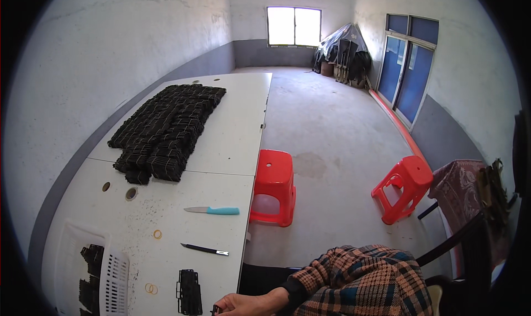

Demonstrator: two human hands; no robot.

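My right hand [243, 304] comes in at the lower edge, its arm in a plaid sleeve [354, 283] with a dark cuff. The fingers are pinched on a small black piece [214, 310], mostly cut off by the picture's edge. My left hand is out of view. Just left of the right hand, a small stack of black lattice-like pieces [189, 293] lies on the white table [224, 144]. Above that stack rest a slim black-handled knife [204, 249] and a knife with a turquoise handle [213, 210]. Yellow rubber bands [151, 289] lie nearby.
Banded bundles of black pieces [166, 128] cover the table's far left. A white basket [114, 283] at lower left holds more black pieces. Red stools [274, 186] stand beside the table and farther right [406, 186]. A covered heap [345, 50] sits in the far corner.
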